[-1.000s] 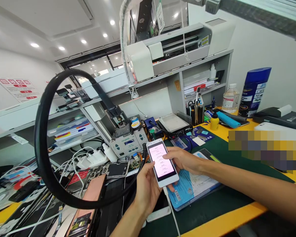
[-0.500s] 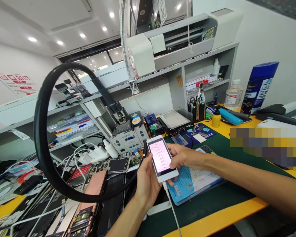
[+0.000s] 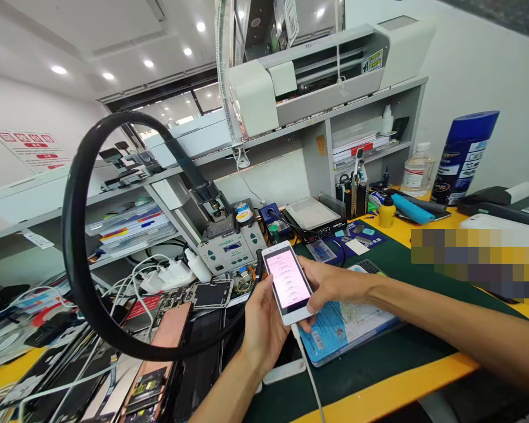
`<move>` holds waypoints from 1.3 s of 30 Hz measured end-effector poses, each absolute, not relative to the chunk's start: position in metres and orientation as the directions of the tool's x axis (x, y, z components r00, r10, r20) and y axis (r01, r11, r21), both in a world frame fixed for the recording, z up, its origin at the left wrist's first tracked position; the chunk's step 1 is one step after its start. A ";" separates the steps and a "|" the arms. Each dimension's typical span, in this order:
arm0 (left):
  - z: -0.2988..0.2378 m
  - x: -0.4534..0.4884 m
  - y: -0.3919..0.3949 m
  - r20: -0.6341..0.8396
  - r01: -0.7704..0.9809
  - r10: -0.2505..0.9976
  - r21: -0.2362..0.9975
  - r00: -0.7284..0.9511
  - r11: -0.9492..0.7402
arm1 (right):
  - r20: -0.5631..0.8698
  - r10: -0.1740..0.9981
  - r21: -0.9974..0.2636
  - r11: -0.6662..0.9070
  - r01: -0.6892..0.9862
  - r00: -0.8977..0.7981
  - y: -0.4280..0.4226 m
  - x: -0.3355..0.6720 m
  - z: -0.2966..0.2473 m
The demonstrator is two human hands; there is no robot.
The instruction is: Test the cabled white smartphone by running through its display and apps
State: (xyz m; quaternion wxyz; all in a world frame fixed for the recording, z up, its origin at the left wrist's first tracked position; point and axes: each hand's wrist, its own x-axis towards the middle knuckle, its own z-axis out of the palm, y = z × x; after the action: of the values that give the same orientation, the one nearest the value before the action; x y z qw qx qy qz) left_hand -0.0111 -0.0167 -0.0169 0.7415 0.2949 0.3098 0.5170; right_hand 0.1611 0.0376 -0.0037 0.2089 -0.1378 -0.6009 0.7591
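A white smartphone [image 3: 286, 285], its screen lit with lines of dark text on pale pink, is held above the bench, tilted toward me. My left hand [image 3: 264, 326] wraps round its left edge, the thumb along the side and the other fingers behind. On the right side, my right hand [image 3: 328, 285] grips the phone too, with its thumb at the lower right corner and fingers partly hidden behind. A white cable [image 3: 307, 367] runs down from the phone's bottom edge. Beneath the hands lies a blue and white flat package [image 3: 335, 335], partly covered by the right hand.
A thick black hose [image 3: 77, 235] loops over the left side from a soldering station [image 3: 231, 249]. Several opened phones and a pink-gold phone shell [image 3: 170, 335] crowd the left. A yellow bottle [image 3: 386, 212] and a blue spray can [image 3: 465, 158] stand at right on the green mat's far side.
My right thumb has moved slightly down, from the lower part of the screen to the phone's bottom right corner. The phone and my left hand stay nearly in place.
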 end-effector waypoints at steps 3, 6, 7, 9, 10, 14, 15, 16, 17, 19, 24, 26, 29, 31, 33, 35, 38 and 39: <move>-0.017 -0.011 -0.017 -0.145 -0.585 0.948 0.757 0.282 0.290 | 0.037 0.486 -0.969 -0.196 -0.150 -0.873 0.037 0.162 -0.004; -0.017 -0.012 -0.017 -0.131 -0.587 0.944 0.755 0.302 0.292 | 0.034 0.496 -0.967 -0.204 -0.155 -0.868 0.036 0.162 -0.002; -0.018 -0.012 -0.017 -0.128 -0.588 0.943 0.753 0.307 0.294 | 0.032 0.496 -0.966 -0.208 -0.155 -0.868 0.035 0.162 -0.001; -0.018 -0.012 -0.016 -0.121 -0.593 0.941 0.749 0.317 0.296 | 0.028 0.497 -0.964 -0.214 -0.154 -0.867 0.034 0.162 0.001; -0.019 -0.012 -0.016 -0.117 -0.595 0.939 0.747 0.323 0.298 | 0.026 0.500 -0.964 -0.217 -0.154 -0.866 0.034 0.162 0.002; -0.021 -0.012 -0.014 -0.122 -0.586 0.935 0.750 0.333 0.307 | 0.010 0.520 -0.960 -0.234 -0.154 -0.854 0.035 0.160 0.002; -0.021 -0.011 -0.014 -0.137 -0.573 0.935 0.758 0.328 0.312 | 0.003 0.526 -0.959 -0.241 -0.152 -0.851 0.035 0.160 0.002; -0.022 -0.011 -0.014 -0.156 -0.555 0.937 0.770 0.314 0.315 | -0.004 0.531 -0.957 -0.248 -0.151 -0.847 0.035 0.160 0.001; -0.022 -0.010 -0.015 -0.177 -0.531 0.940 0.788 0.291 0.313 | -0.011 0.535 -0.955 -0.255 -0.150 -0.845 0.035 0.159 0.001; -0.023 -0.008 -0.016 -0.206 -0.467 0.951 0.834 0.230 0.294 | -0.016 0.543 -0.953 -0.262 -0.151 -0.840 0.035 0.159 0.000; -0.018 -0.007 -0.018 -0.188 -0.455 0.957 0.848 0.223 0.272 | -0.042 0.596 -0.953 -0.266 -0.148 -0.802 0.035 0.159 0.000; -0.017 -0.008 -0.018 -0.193 -0.493 0.949 0.818 0.248 0.296 | -0.067 0.626 -0.953 -0.272 -0.136 -0.777 0.036 0.159 0.000; -0.018 -0.008 -0.019 -0.209 -0.479 0.951 0.826 0.229 0.297 | -0.076 0.629 -0.951 -0.279 -0.133 -0.774 0.037 0.160 0.000; -0.019 -0.006 -0.020 -0.197 -0.415 0.959 0.870 0.205 0.267 | -0.072 0.620 -0.951 -0.278 -0.134 -0.781 0.037 0.160 -0.001; -0.019 -0.005 -0.020 -0.171 -0.369 0.966 0.899 0.195 0.234 | -0.075 0.618 -0.952 -0.278 -0.129 -0.783 0.037 0.160 -0.001; -0.019 -0.006 -0.020 -0.164 -0.391 0.965 0.890 0.203 0.234 | -0.081 0.627 -0.951 -0.282 -0.128 -0.775 0.037 0.160 0.000; -0.020 -0.008 -0.018 -0.184 -0.481 0.957 0.833 0.225 0.273 | -0.093 0.646 -0.947 -0.294 -0.134 -0.758 0.036 0.159 0.002; -0.020 -0.008 -0.018 -0.194 -0.499 0.955 0.819 0.225 0.285 | -0.095 0.651 -0.944 -0.298 -0.138 -0.753 0.035 0.159 0.002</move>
State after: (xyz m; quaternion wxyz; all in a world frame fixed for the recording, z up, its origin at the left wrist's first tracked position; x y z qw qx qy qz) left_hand -0.0084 -0.0178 -0.0198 0.7160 0.3164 0.3601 0.5075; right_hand 0.1593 0.0354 0.0020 0.2564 -0.2398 -0.5339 0.7692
